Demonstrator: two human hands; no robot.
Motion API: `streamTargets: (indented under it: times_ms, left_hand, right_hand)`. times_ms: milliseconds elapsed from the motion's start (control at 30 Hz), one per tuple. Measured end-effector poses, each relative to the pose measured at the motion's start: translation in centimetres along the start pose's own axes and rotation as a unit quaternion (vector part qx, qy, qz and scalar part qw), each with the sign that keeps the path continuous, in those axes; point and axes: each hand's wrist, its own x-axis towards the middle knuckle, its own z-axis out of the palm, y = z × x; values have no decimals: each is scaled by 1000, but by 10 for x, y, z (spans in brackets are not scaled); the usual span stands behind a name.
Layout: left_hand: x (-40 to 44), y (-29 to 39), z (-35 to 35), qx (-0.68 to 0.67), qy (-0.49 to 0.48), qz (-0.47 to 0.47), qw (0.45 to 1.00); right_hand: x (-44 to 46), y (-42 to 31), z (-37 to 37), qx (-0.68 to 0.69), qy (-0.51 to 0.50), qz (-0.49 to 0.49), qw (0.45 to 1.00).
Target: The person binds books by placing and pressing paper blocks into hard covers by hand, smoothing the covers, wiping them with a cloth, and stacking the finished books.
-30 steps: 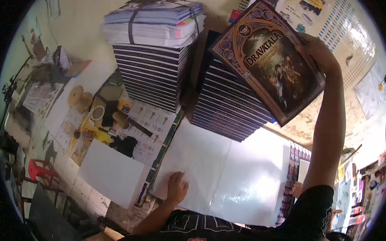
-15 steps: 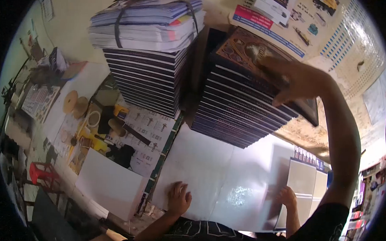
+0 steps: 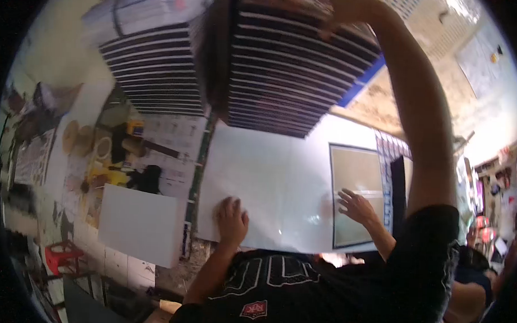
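Note:
My left hand point(image 3: 232, 222) lies flat on the white tabletop point(image 3: 263, 179), fingers slightly spread and holding nothing. My right arm stretches up to the tall stack of dark hardcover books point(image 3: 290, 74). At its top, near the upper edge of the view, my right hand point(image 3: 352, 10) rests with the thumb apart from the fingers; blur and the view's edge partly hide it. Another person's hand point(image 3: 356, 206) is spread over an open book cover point(image 3: 355, 165) with beige inner boards and dark edging.
A second book stack point(image 3: 153, 72) stands to the left, topped by strapped papers point(image 3: 144, 9). A white board stack point(image 3: 137, 223) sits left of the table, near a mallet point(image 3: 135, 147) and tape rolls point(image 3: 102, 147). A red stool point(image 3: 64, 256) stands lower left.
The view has tilted down, bringing more of my shirt into sight. My right hand stays at the book stack's top. The other person's hand has moved further over the cover.

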Motion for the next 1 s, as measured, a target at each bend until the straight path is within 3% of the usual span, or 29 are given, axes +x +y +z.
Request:
streamTargets:
  times_ms: [67, 100, 167, 200, 233, 267, 300, 400, 467, 500, 533, 567, 633, 733, 800, 833, 900, 967, 1000]
  left_hand:
    - [-6, -4, 4, -9, -28, 24, 999]
    - [-13, 2, 0, -11, -31, 25, 999]
    - [10, 3, -27, -77, -154, -49, 984]
    - [32, 9, -44, -145, -112, -74, 980]
    - [64, 12, -60, -138, -33, -49, 989]
    - [96, 12, -78, -126, 33, -19, 991]
    - [130, 10, -100, -86, 152, 14, 984]
    - [185, -23, -163, -48, 278, -92, 955]
    - [178, -66, -183, 195, 250, -229, 920]
    - [167, -105, -183, 217, 274, -202, 915]
    - [154, -124, -199, 206, 224, -222, 926]
    - [139, -142, -205, 207, 212, -283, 912]
    - [118, -162, -217, 274, 179, -318, 890]
    - [123, -169, -224, 256, 100, -382, 882]
    - [137, -172, -225, 248, -121, -425, 862]
    - [139, -172, -221, 247, -124, -420, 864]
    - [153, -175, -197, 341, -297, -367, 813]
    - [131, -203, -165, 350, -203, -264, 876]
    - [140, -239, -157, 334, -241, -289, 864]
  right_hand:
    - [90, -22, -255, 67, 257, 66, 962]
    - [101, -36, -307, 118, 408, 51, 904]
    - [81, -64, -296, 193, 585, 17, 788]
    - [70, -64, -273, 228, 590, -7, 774]
    - [67, -62, -259, 179, 605, -16, 776]
    - [73, -59, -246, 235, 630, -36, 739]
    - [69, -54, -233, 248, 617, -23, 747]
    - [42, -44, -192, 240, 561, 60, 790]
    - [20, -38, -152, 337, 526, 61, 779]
    - [5, -28, -131, 407, 478, 95, 772]
    - [-1, -16, -101, 401, 501, 102, 760]
    - [-9, -14, -88, 411, 456, 130, 779]
    - [-17, 3, -50, 411, 417, 168, 793]
    - [-7, 6, -13, 471, 400, 200, 760]
    - [-3, -2, -6, 499, 389, 209, 746]
    - [-1, -8, -10, 496, 391, 214, 745]
    - [0, -22, -32, 442, 351, 193, 803]
    - [-9, -13, -38, 383, 315, 154, 855]
    - [-12, -15, -40, 365, 335, 175, 851]
